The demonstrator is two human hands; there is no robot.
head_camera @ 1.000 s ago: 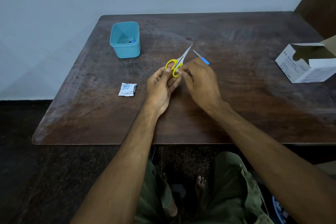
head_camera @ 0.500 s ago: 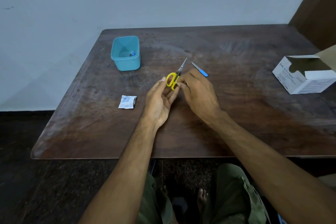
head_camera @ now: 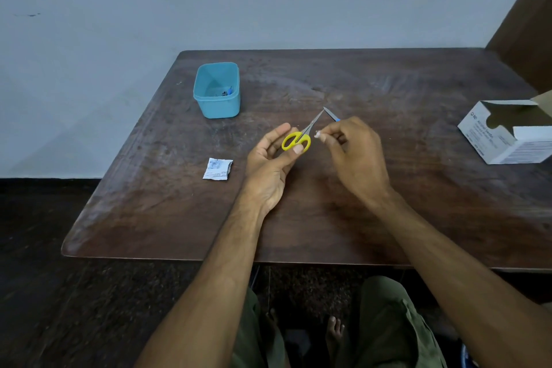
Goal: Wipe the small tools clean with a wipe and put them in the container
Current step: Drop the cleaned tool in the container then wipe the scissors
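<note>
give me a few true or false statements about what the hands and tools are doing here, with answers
1. The left hand holds the yellow-handled scissors. True.
2. The right hand lies flat on the table. False: it is raised beside the scissors, pinching something small and white at its fingertips.
3. The blue container stands on the far left part of the table. True.
4. The blue container is empty. False: small items lie at its bottom.
5. The white packet is inside the open cardboard box. False: it lies on the table, left of the left hand.
</note>
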